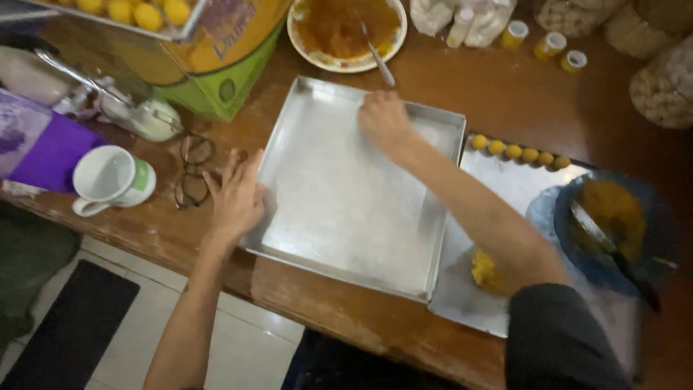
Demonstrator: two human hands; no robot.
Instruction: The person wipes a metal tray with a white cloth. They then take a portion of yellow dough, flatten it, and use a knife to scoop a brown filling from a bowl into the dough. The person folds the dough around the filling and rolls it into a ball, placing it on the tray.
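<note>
A square metal baking tray (339, 238) lies on the brown wooden table, its floor pale and greasy-looking. My left hand (234, 196) rests flat with fingers spread against the tray's left rim. Inside the tray, near its far edge, my right hand (382, 119) presses down on the floor with fingers curled; nothing shows in its grip. To the right sits a second flat tray (505, 180) with a row of several small yellow dough balls (520, 153) along its far edge and a yellow dough lump (485, 271) near my forearm.
A blue bowl of orange filling with a spoon (613, 224) sits at the right. A plate of orange paste with a spoon (346, 29) stands behind. At the left are a white mug (108, 180), glasses (193, 170) and a green box (224, 79). Jars (664, 87) stand far right.
</note>
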